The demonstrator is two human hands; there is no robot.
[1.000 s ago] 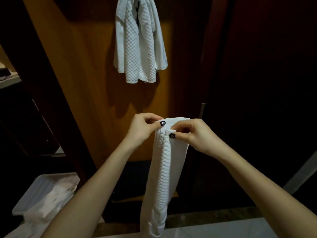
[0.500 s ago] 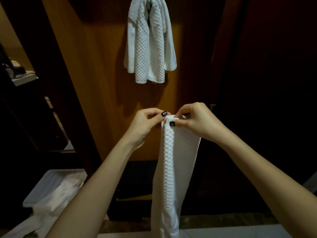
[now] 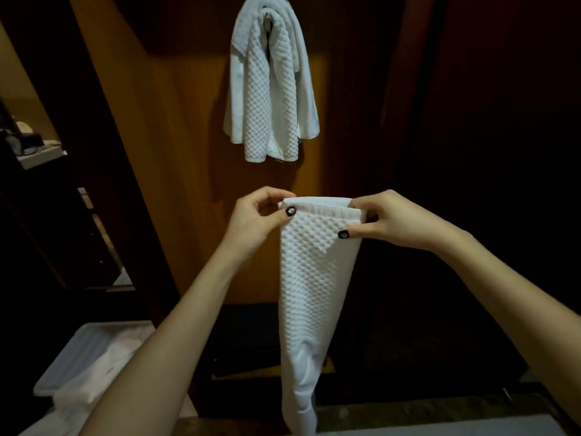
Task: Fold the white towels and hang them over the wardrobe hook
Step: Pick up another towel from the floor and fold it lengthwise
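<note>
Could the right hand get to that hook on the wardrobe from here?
Probably yes: open space lies between the right hand and the hook above, though it pinches the folded towel and hung towels drape the hook.

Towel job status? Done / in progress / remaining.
Done: at least one white waffle-weave towel hangs folded over the metal wardrobe hook. In hand: the left hand and right hand each pinch a top corner of a second white waffle-weave towel, folded into a long strip hanging down. Left: drape it over the hook; more white cloth lies in the pale plastic bin at lower left, possibly further towels.
</note>
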